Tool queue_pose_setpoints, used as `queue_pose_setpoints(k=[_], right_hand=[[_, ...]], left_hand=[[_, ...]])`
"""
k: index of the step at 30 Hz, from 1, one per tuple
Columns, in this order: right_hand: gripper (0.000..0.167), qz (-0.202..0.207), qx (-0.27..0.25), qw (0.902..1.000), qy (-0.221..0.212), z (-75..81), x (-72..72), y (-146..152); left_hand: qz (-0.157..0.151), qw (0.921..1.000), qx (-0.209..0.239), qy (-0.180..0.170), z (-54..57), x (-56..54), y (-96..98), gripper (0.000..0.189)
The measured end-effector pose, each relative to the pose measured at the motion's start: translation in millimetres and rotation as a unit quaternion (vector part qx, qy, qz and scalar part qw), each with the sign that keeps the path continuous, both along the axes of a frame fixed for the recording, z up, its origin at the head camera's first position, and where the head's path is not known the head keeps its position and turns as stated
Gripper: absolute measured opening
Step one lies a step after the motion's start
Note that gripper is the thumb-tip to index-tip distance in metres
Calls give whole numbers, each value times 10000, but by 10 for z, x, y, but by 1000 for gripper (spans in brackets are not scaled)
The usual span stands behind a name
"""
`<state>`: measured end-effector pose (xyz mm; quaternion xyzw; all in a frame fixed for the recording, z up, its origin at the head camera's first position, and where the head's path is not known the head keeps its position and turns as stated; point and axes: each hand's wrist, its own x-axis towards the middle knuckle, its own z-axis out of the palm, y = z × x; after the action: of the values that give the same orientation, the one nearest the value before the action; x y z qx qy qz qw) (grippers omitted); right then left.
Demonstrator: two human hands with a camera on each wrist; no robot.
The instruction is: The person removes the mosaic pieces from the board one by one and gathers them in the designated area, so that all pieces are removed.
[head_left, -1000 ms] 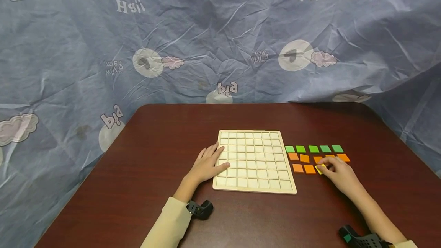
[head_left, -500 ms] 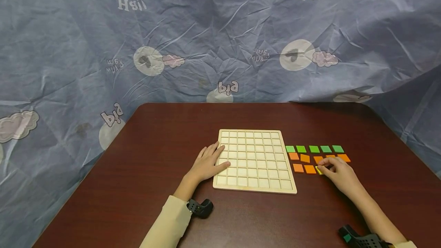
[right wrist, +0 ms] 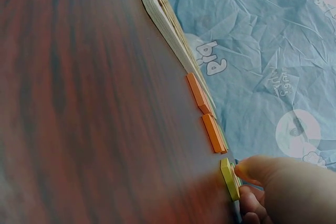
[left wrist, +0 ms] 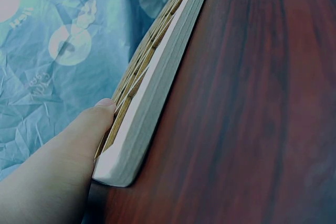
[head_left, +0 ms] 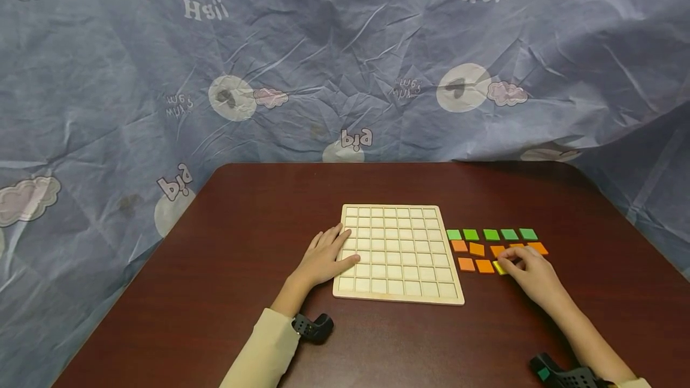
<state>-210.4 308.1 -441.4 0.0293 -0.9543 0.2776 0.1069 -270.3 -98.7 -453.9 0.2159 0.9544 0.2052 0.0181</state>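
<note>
A pale wooden board (head_left: 399, 253) with a grid of square recesses lies flat on the table. My left hand (head_left: 320, 259) rests on its left edge, fingers spread and thumb over the near-left cells. In the left wrist view that thumb (left wrist: 79, 135) lies against the board's rim. Right of the board, my right hand (head_left: 533, 271) pinches a yellow square tile (head_left: 500, 267) between thumb and fingers at the end of the nearest row. The right wrist view shows the yellow tile (right wrist: 229, 179) low over the table, with the fingertips partly hidden behind the thumb.
Two orange tiles (head_left: 466, 264) lie left of the yellow one. Behind them are a row of orange tiles (head_left: 477, 249), partly covered by my right hand, and a row of green tiles (head_left: 491, 235). A blue printed cloth (head_left: 323, 76) hangs behind the dark table (head_left: 259, 214).
The yellow tile shifts and tilts slightly under my right fingers, showing narrower half a second ago and a little flatter now. Both hands and the board stay in place.
</note>
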Motion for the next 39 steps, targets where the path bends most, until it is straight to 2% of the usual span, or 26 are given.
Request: queue_pose_setpoints(k=[4, 11, 23, 32, 35, 39], right_hand=[[28, -53, -61, 9999, 150, -7, -4, -4], [32, -129, -190, 9997, 115, 13, -2, -13], [31, -116, -271, 9986, 445, 191, -71, -6], [31, -57, 80, 9979, 644, 274, -181, 3], [39, -24, 343, 9970, 697, 283, -227, -20], [56, -19, 968, 9930, 678, 316, -286, -23]], left_hand=[[-5, 10000, 0, 9, -2, 6, -12, 71], [-12, 10000, 23, 8, -3, 13, -19, 71], [46, 10000, -61, 10, -23, -28, -19, 72], [15, 10000, -88, -10, -37, -32, 1, 72], [13, 10000, -83, -9, -32, -24, 7, 72], [1, 10000, -61, 6, -21, -22, 20, 72]])
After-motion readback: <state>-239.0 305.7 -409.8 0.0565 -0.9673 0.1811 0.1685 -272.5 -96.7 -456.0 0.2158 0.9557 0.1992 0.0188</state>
